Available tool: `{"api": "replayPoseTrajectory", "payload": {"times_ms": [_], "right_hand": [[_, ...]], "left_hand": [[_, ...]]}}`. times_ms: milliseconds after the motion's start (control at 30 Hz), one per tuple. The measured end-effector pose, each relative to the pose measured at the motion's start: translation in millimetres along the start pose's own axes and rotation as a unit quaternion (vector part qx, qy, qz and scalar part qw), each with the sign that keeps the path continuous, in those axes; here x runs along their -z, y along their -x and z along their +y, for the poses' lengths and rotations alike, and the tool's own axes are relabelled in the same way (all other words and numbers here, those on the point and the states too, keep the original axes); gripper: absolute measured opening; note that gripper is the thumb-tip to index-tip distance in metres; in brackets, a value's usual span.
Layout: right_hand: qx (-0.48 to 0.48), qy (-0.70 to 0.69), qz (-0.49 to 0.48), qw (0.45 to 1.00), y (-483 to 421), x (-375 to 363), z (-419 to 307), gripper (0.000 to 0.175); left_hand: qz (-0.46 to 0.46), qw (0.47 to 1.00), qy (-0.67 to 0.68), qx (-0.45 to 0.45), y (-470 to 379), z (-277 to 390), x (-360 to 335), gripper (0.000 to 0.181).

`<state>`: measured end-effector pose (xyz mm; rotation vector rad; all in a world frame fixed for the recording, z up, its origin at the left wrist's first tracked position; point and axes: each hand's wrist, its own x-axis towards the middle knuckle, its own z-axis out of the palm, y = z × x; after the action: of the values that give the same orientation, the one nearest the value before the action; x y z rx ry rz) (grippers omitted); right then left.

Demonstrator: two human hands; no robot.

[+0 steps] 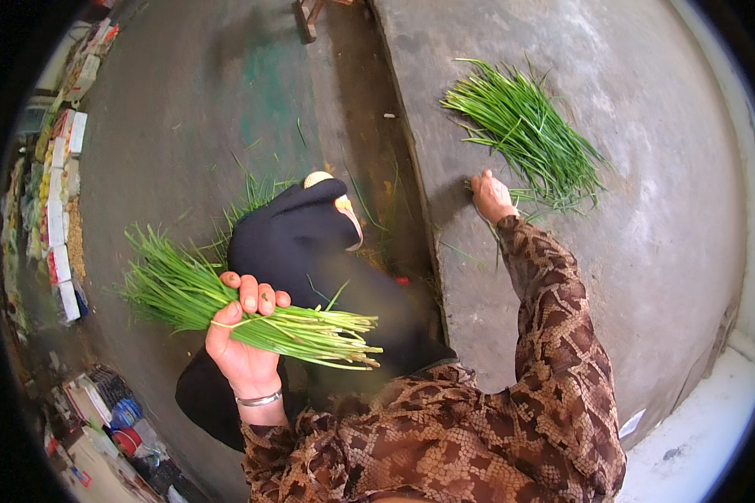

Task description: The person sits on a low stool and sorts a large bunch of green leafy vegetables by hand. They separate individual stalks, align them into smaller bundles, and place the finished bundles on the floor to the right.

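My left hand (248, 327) is closed around a thick bunch of green garlic chives (182, 289), held above my dark-trousered lap; the pale cut ends point right and the leafy tips left. On the raised concrete ledge at the right lies a loose pile of the same chives (528, 132). My right hand (493, 196) is down on the ledge at the near edge of that pile, beside a few stray stalks (528, 195). Its fingers are curled, and their tips are partly hidden, so whether they grip a stalk is not clear.
Loose chives (261, 192) are scattered on the floor beyond my knee. The ledge's edge (415, 151) runs beside a lower strip of floor. White boxes of produce (56, 207) line the far left, with a blue container (126, 413) and a red one (126, 441) below them. A wooden leg (307, 22) stands at the top.
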<state>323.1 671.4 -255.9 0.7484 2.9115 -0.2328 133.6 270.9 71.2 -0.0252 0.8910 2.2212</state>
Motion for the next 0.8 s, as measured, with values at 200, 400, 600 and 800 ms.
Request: {"api": "replayPoseTrajectory", "payload": {"times_ms": [200, 400, 600, 800], "right_hand": [[-0.076, -0.141, -0.026, 0.987, 8.8, 19.9, 22.5, 0.029], [-0.051, -0.162, -0.082, 0.982, 28.5, 20.7, 27.3, 0.038], [-0.062, -0.05, -0.102, 0.992, 31.5, 3.9, 13.5, 0.045], [-0.039, -0.049, -0.119, 0.991, 33.6, 6.6, 10.0, 0.015]], "left_hand": [[-0.012, 1.0, 0.008, 0.0, 4.1, -0.1, 4.0, 0.026], [-0.021, 1.0, 0.016, 0.007, 2.5, -1.3, 2.4, 0.026], [-0.018, 1.0, 0.013, 0.004, 6.7, -3.6, 0.7, 0.027], [-0.009, 1.0, 0.013, 0.001, 7.9, -4.7, -0.4, 0.027]]}}
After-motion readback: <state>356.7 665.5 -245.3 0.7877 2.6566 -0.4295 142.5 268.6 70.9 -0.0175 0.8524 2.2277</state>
